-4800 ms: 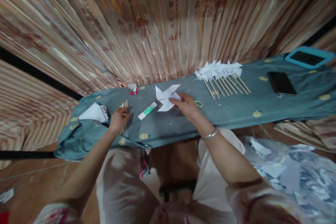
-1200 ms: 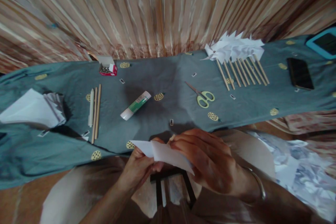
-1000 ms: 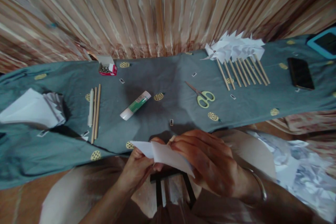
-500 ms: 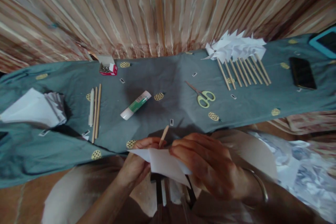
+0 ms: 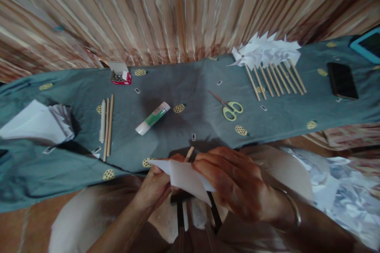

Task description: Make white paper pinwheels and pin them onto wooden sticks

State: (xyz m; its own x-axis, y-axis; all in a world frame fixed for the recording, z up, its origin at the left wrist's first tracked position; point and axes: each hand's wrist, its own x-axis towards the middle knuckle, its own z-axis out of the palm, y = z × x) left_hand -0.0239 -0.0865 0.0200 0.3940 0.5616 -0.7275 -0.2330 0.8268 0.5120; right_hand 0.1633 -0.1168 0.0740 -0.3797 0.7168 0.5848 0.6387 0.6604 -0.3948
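Observation:
A folded white paper piece (image 5: 186,178) is between my hands at the near edge of the cloth-covered table. My left hand (image 5: 156,184) is closed at its left side, fingers partly hidden behind the paper. My right hand (image 5: 234,182) has its fingers pressed together on the paper's right side. The tip of a wooden stick (image 5: 189,153) sticks up behind the paper, between both hands; its lower part is hidden. Beyond them lie a green-and-white glue tube (image 5: 152,118) and green-handled scissors (image 5: 228,108).
Several white pinwheels on sticks (image 5: 267,55) lie at the back right, near a black phone (image 5: 342,81) and a blue-framed device (image 5: 368,45). Leftward are a small red box of pins (image 5: 121,77), loose sticks (image 5: 109,126), a white pen (image 5: 102,120) and stacked white paper (image 5: 35,122).
The paper has tilted, with its front face turned more toward the camera. The stick now shows less above it, slightly farther right. Both hands keep hold.

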